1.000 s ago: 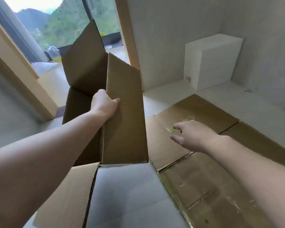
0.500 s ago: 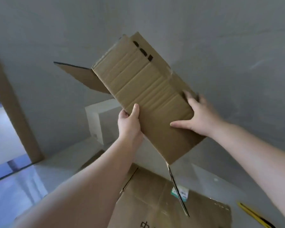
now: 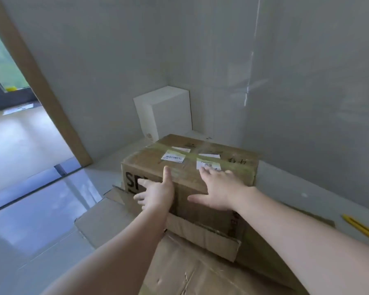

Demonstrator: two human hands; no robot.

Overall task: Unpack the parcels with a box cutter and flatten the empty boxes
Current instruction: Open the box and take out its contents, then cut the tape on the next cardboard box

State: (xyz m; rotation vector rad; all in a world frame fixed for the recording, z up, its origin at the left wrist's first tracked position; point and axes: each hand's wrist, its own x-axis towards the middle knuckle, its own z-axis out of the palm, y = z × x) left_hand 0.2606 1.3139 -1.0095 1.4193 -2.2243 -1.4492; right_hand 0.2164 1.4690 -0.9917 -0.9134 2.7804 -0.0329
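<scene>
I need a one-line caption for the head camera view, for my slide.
Both open hands, left hand and right hand, reach onto a taped parcel standing on flattened cardboard.

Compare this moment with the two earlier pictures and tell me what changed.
The opened empty box that both hands held up is let go; flattened cardboard now lies on the floor. The left hand and right hand have moved onto a sealed, taped parcel, fingers spread, nothing gripped. The white box in the corner and the yellow box cutter stayed put.
</scene>
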